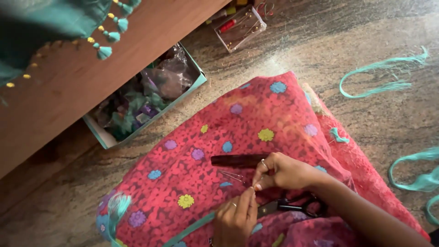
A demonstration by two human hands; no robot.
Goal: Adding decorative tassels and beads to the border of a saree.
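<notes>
- Sitting on the stone floor (292,41), a person has a pink flowered cloth (206,151) spread over the lap. Every place below is told from this cloth.
- Far up and to the left of the cloth hangs a teal cloth with little tassels (109,32), over a brown wooden board (68,87).
- Just past the cloth's upper left edge sits an open box (146,98) with crinkly bags inside, half under the board.
- At the cloth's lower left corner lies a bunch of teal threads (116,206).
- Low on the cloth, the left hand (235,219) pinches its finger and thumb closed. What it pinches is too small to see. A teal strip (192,226) runs to this hand from the left.
- In the middle of the cloth, just above the hands, lies a dark flat stick (235,160).
- The right hand (283,173) rests on the cloth with its fingers curled shut, tips touching the left hand's. A thin metal pin (231,175) pokes out to the left from where the fingertips meet.
- Black scissors (292,206) lie on the cloth, just under the right hand.
- Above the cloth's top, on the floor, sits a small clear box (240,27).
- Well off to the right, more teal threads (384,75) lie on the floor.
</notes>
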